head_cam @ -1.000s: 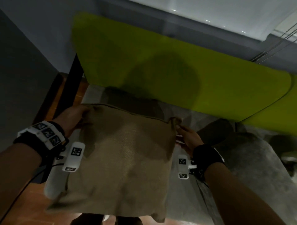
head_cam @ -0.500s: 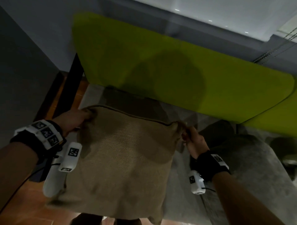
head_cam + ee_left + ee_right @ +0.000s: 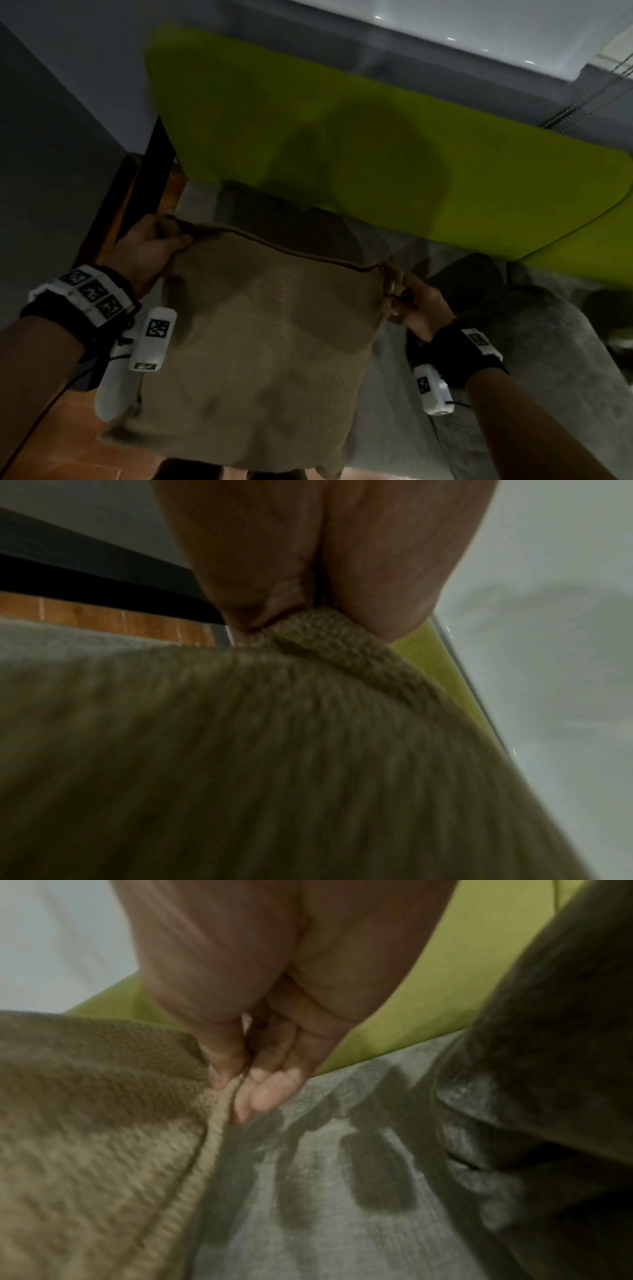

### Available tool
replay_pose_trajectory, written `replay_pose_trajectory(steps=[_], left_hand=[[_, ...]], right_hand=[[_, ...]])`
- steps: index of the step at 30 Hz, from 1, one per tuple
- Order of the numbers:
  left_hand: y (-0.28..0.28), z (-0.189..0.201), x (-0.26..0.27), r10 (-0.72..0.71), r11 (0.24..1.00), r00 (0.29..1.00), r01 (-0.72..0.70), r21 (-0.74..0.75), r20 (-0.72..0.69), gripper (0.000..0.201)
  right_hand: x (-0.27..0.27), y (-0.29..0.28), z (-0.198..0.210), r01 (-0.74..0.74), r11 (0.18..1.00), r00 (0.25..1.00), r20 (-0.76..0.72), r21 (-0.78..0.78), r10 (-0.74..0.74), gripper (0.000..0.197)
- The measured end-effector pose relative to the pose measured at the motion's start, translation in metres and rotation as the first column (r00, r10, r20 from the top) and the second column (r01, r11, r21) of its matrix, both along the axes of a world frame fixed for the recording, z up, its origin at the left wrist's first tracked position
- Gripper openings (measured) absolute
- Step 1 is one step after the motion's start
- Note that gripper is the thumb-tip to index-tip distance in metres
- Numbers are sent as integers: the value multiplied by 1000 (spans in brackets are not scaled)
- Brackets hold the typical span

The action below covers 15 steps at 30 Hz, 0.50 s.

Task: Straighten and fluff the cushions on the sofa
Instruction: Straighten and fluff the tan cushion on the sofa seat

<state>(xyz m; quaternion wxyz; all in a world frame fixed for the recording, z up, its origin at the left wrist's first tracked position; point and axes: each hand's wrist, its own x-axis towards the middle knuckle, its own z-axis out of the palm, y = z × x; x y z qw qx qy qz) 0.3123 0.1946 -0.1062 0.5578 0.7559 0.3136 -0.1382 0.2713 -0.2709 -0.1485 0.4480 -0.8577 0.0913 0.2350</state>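
Observation:
A tan woven cushion (image 3: 260, 346) hangs in front of me, held up by its two far corners above the grey sofa seat (image 3: 534, 346). My left hand (image 3: 150, 246) grips the far left corner, fingers curled round the bunched piping (image 3: 329, 639). At the far right corner my right hand (image 3: 411, 305) pinches the seam between thumb and fingertips (image 3: 260, 1093). The cushion (image 3: 95, 1123) fills the left of the right wrist view, and the same cushion (image 3: 240, 764) fills the lower left wrist view, blurred.
The lime green sofa back (image 3: 342, 144) stands behind the cushion. A dark grey cushion (image 3: 479, 287) lies on the seat to the right, near my right hand. A black frame (image 3: 154, 171) and wooden floor (image 3: 68, 445) are on the left.
My right hand has gone from lying flat against the cushion's right edge to pinching its far right corner. The cushion's top edge now sags between the two held corners.

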Motion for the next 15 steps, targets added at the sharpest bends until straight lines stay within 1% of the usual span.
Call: replay_pose_trajectory(steps=[1,2,3,4,5,6,7,8,9,10,12,13,14,15], left_hand=[[2,0,1,-17,999,999,16,-43,-32,79],[4,1,3,-30,996,999,27,-86,-38,84],[4,5,5,-29,992,999,25,-121,-28,71],[2,11,6,-35,990,999,32,-138,-18,47],[0,15,6,-46,985,999,46,-166,4,24],[-1,17,6,-50,984,998,53,-172,23,13],[0,20,6,-50,988,998,57,-143,49,14],[4,19,7,-43,997,998,46,-56,52,13],[10,19,8,-17,999,998,15,37,57,11],[16,19,8,-12,991,999,6,130,46,14],[25,21,10,-71,958,997,66,278,11,21],[25,24,11,-137,924,991,128,360,-1,23],[24,28,13,-192,877,981,182,445,-23,26],[20,31,15,-258,824,965,238,515,-32,31]], right_hand=[[-3,1,2,25,996,999,-37,83,-22,39],[-4,2,3,83,976,995,-63,203,-72,43],[-3,2,2,160,937,986,-101,310,-135,54],[0,-1,-1,240,885,970,-134,398,-202,67],[4,-3,3,265,860,964,-131,436,-231,70],[9,-4,7,272,844,962,-110,462,-250,65],[12,-8,10,280,850,959,-91,446,-268,59],[16,-9,14,298,853,952,-75,429,-296,53],[18,-14,15,313,872,947,-54,376,-317,49],[19,-19,15,310,893,947,-27,327,-320,46],[19,-18,19,263,944,961,36,200,-275,40],[22,-15,20,200,976,975,84,87,-207,40],[24,-10,24,124,991,987,112,-53,-117,41],[25,-4,28,51,981,992,123,-189,-28,41]])
